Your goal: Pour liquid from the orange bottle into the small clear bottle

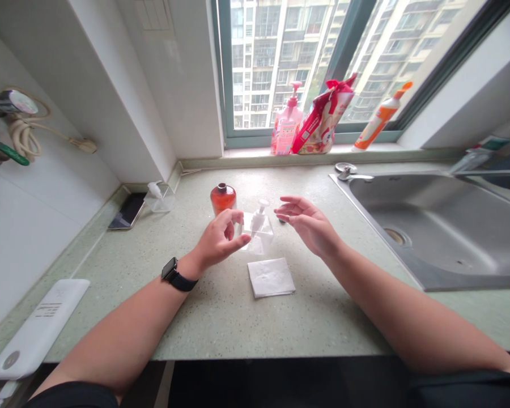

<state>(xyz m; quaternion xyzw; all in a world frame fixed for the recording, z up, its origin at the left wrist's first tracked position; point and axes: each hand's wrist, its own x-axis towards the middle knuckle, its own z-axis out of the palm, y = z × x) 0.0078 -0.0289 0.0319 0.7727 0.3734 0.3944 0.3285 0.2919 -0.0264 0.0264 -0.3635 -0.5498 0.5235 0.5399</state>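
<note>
A clear square pump bottle (261,229) with a white pump top stands upright on the counter between my two hands. My left hand (221,238) is at its left side, thumb and fingers apart; whether it touches the bottle I cannot tell. To the bottle's right my right hand (310,224) is held open, fingers stretched out, with nothing in it. A small dark object (282,221), perhaps a cap, lies partly hidden under those fingers. Behind my left hand stands an amber bottle (222,198) with its neck uncovered. A folded white tissue (272,277) lies in front of the pump bottle.
At the left are a second clear pump bottle (159,198), a phone (128,211) and a white power bank (40,328). A steel sink (425,281) is set in at the right. A pink pump bottle (287,127), a red bag (325,122) and an orange-white bottle (378,122) stand on the windowsill.
</note>
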